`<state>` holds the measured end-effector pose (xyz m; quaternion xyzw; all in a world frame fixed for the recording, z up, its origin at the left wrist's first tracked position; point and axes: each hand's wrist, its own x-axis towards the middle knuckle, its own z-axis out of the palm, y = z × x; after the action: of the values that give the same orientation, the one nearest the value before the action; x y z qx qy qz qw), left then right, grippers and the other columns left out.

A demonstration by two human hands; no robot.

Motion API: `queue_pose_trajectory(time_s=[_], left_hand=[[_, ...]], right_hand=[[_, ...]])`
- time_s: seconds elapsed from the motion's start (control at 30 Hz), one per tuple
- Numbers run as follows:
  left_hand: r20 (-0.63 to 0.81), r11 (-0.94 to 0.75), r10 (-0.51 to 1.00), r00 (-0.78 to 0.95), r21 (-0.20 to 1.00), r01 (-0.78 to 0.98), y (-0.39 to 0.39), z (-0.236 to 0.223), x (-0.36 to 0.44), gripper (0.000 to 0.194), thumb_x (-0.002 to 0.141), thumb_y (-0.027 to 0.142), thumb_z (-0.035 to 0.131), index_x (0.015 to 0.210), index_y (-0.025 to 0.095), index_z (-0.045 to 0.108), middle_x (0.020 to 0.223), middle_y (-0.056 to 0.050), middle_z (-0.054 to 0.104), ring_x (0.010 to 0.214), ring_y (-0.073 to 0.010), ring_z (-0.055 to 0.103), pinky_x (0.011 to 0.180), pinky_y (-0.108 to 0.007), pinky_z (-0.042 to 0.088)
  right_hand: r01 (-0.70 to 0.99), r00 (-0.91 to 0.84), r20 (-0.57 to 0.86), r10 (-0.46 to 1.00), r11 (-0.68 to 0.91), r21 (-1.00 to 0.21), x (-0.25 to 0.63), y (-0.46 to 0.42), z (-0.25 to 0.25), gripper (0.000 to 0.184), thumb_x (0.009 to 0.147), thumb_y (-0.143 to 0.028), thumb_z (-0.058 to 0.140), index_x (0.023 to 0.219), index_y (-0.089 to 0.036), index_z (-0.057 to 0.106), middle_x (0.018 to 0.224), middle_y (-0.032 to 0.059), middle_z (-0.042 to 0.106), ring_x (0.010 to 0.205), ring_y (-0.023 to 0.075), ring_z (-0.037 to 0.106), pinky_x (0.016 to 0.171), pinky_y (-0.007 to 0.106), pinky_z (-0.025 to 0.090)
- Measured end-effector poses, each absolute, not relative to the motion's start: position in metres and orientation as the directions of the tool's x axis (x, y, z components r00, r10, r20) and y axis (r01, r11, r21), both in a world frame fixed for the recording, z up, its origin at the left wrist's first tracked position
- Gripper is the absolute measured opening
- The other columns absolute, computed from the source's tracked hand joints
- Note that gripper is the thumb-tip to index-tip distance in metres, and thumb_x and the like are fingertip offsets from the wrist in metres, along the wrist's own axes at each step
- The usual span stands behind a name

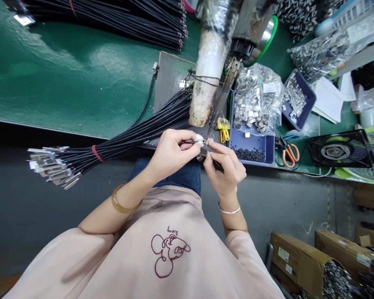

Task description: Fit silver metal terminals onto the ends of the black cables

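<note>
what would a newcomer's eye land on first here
Probably the thick bundle of black cables, tied with a red band, slanting across the bench edge left of the hands. Next, perhaps, the grimy white wrapped tube just beyond the fingers, and the orange-handled pliers at the right.

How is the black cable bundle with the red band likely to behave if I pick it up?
The bundle would probably flex springily rather than droop limply, since it reaches past the bench edge in a gentle curve. Its end may splay, as the flat pale tips fan out beyond the red band, and those could snag.
</note>
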<state>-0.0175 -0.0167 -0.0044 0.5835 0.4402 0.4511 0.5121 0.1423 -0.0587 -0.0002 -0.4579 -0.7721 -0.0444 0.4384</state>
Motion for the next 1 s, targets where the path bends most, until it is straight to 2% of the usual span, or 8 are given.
queue_pose_trajectory(time_s=[0.13,0.23,0.33,0.53,0.67,0.83,1.0], left_hand=[[0.073,-0.092,0.973,0.218,0.993,0.079,-0.019,-0.001,-0.018,0.013,0.079,0.022,0.064,0.070,0.014,0.071,0.055,0.003,0.048,0.051,-0.0071,0.036,0.050,-0.022,0.030],[0.107,-0.131,0.968,0.227,0.987,0.097,-0.020,0.003,-0.019,0.013,0.078,0.021,0.064,0.072,0.013,0.071,0.059,0.001,0.053,0.052,-0.0074,0.039,0.049,-0.022,0.031],[0.149,-0.173,0.966,0.211,0.979,0.103,-0.020,0.006,-0.020,0.011,0.077,0.019,0.064,0.074,0.013,0.072,0.064,0.000,0.060,0.052,-0.0065,0.039,0.049,-0.021,0.032],[0.165,-0.182,0.971,0.173,0.980,0.085,-0.019,0.006,-0.019,0.014,0.077,0.019,0.064,0.075,0.010,0.074,0.059,0.001,0.057,0.050,-0.0056,0.039,0.047,-0.020,0.030],[0.175,-0.191,0.972,0.156,0.978,0.087,-0.018,0.007,-0.019,0.013,0.076,0.018,0.064,0.072,0.010,0.074,0.054,0.003,0.051,0.048,-0.0052,0.035,0.048,-0.020,0.031],[0.140,-0.154,0.979,0.146,0.984,0.093,-0.019,0.008,-0.019,0.014,0.076,0.020,0.065,0.076,0.011,0.075,0.062,0.000,0.063,0.048,-0.0051,0.039,0.046,-0.019,0.032],[0.123,-0.135,0.984,0.129,0.987,0.086,-0.019,0.007,-0.017,0.015,0.075,0.021,0.065,0.077,0.011,0.076,0.066,-0.002,0.068,0.049,-0.0054,0.043,0.046,-0.018,0.034]], right_hand=[[0.765,-0.106,0.723,0.683,0.520,-0.379,0.141,-0.059,0.003,0.019,0.085,-0.009,0.068,0.093,-0.026,0.065,0.104,0.0024,0.079,0.090,0.0163,0.077,0.073,0.028,0.065],[0.706,0.024,0.599,0.800,0.411,-0.577,0.140,-0.058,0.007,0.009,0.089,-0.016,0.066,0.089,-0.024,0.066,0.105,0.0032,0.077,0.088,0.0157,0.076,0.066,0.025,0.064],[0.584,0.049,0.426,0.903,0.321,-0.746,0.140,-0.056,0.011,0.007,0.090,-0.018,0.065,0.084,-0.022,0.066,0.102,0.0026,0.076,0.086,0.0142,0.075,0.070,0.026,0.065],[0.613,-0.021,0.465,0.885,0.378,-0.693,0.142,-0.054,0.017,0.010,0.086,-0.014,0.067,0.080,-0.022,0.065,0.102,0.0020,0.077,0.092,0.0160,0.075,0.081,0.030,0.064],[0.616,-0.012,0.449,0.894,0.360,-0.701,0.142,-0.053,0.019,0.009,0.086,-0.015,0.067,0.081,-0.022,0.066,0.103,0.0026,0.078,0.093,0.0165,0.075,0.080,0.030,0.064],[0.592,0.022,0.393,0.919,0.305,-0.746,0.141,-0.053,0.018,0.007,0.087,-0.017,0.068,0.081,-0.022,0.067,0.104,0.0033,0.077,0.091,0.0153,0.075,0.072,0.026,0.063],[0.575,0.016,0.382,0.924,0.304,-0.759,0.141,-0.053,0.018,0.007,0.087,-0.017,0.069,0.082,-0.022,0.067,0.104,0.0026,0.077,0.093,0.0146,0.074,0.073,0.025,0.063]])
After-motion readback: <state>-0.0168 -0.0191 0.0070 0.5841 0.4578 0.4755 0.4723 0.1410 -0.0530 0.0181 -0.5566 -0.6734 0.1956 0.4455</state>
